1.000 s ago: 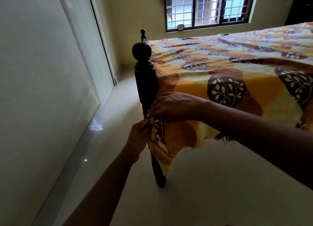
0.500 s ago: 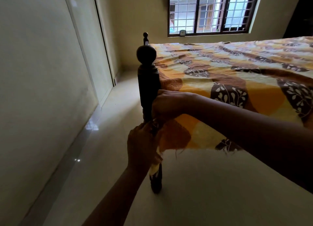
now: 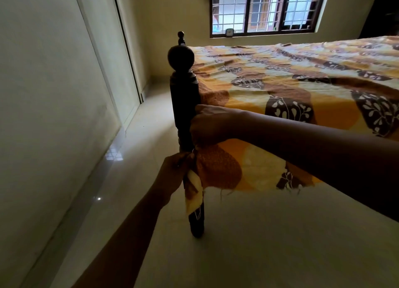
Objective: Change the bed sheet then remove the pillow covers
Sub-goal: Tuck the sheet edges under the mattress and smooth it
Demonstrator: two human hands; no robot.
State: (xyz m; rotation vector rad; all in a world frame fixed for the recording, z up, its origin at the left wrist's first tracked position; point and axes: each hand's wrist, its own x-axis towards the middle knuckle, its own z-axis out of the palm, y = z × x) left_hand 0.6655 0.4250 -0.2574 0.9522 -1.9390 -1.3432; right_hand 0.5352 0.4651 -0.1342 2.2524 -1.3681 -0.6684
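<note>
The bed sheet (image 3: 291,89), patterned in orange, yellow and brown with pale leaf prints, lies spread over the bed, and its near left corner hangs down beside the dark wooden bedpost (image 3: 183,97). The left hand (image 3: 172,174) comes up from the near edge of the view and grips that hanging corner just below the mattress line, its fingers (image 3: 181,159) curled round the bunched cloth right against the post. A yellow tail of sheet with loose threads dangles below it and covers part of the post's leg. The right hand (image 3: 208,123) reaches in from the right, just above the left hand and touching the post. Its fingers are curled down onto the sheet's edge, and their tips are hidden under the hand and lost in shadow. The right forearm crosses in front of the sheet's hanging side and hides part of it. The far right of the bed is cut off by the frame. A second post (image 3: 181,38) stands at the far corner, below a barred window (image 3: 265,9). The pale glossy floor (image 3: 259,233) runs under the bed, with a wall (image 3: 43,93) on the left.
</note>
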